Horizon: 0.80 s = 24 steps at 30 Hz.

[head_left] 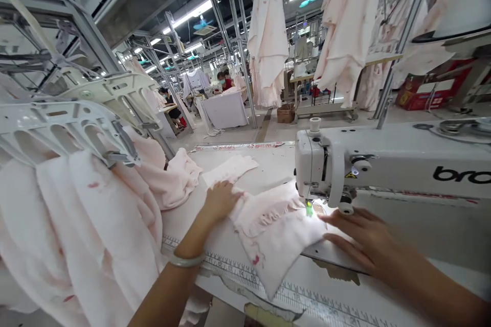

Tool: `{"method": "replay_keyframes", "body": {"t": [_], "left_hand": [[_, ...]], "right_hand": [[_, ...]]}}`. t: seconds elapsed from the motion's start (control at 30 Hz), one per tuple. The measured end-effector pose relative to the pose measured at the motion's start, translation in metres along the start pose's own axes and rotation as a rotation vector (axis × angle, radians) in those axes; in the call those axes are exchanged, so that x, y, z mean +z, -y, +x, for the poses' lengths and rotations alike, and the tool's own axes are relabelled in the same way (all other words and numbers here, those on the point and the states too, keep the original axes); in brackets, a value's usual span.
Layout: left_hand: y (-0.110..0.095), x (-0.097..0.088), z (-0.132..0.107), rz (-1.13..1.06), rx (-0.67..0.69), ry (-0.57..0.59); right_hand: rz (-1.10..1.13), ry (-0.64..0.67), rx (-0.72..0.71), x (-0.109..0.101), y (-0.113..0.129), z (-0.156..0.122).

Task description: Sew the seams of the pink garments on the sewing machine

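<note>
A pale pink garment piece (pixel 270 232) with a ruffled edge lies on the white sewing table (pixel 268 163), its far end under the needle of a white sewing machine (pixel 383 163). My left hand (pixel 219 200) presses flat on the fabric's left end, fingers curled over it; a bracelet sits on that wrist. On the right, my right hand (pixel 358 237) lies with fingers stretched out, fingertips on the fabric's edge just before the presser foot.
A heap of pink garments (pixel 88 235) hangs from white plastic carriers (pixel 69 127) at my left. A measuring tape (pixel 268 288) runs along the table's near edge. More pink garments (pixel 268 30) hang overhead. Other people sit at far workstations (pixel 224 82).
</note>
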<state>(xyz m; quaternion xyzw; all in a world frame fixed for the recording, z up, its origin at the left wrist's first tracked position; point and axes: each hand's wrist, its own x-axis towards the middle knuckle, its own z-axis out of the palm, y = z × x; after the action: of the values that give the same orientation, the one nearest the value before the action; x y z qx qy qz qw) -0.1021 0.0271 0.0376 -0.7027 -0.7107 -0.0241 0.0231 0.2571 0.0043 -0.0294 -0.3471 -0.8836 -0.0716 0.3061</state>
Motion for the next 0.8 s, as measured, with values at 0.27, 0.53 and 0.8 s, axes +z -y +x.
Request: {"method": "replay_keyframes", "body": {"t": [0.27,0.53,0.8], "left_hand": [[0.01,0.044,-0.153,0.107,-0.069,0.325],[-0.053,0.009,-0.134,-0.174,0.588,0.183],[-0.073,0.038,-0.074,-0.339,0.798,0.19]], "right_hand": [[0.301,0.362,-0.3,-0.019,0.057,0.019],[0.132,0.263,-0.291,-0.003,0.027,0.017],[0.008,0.085,-0.32,0.004,0.01,0.007]]}}
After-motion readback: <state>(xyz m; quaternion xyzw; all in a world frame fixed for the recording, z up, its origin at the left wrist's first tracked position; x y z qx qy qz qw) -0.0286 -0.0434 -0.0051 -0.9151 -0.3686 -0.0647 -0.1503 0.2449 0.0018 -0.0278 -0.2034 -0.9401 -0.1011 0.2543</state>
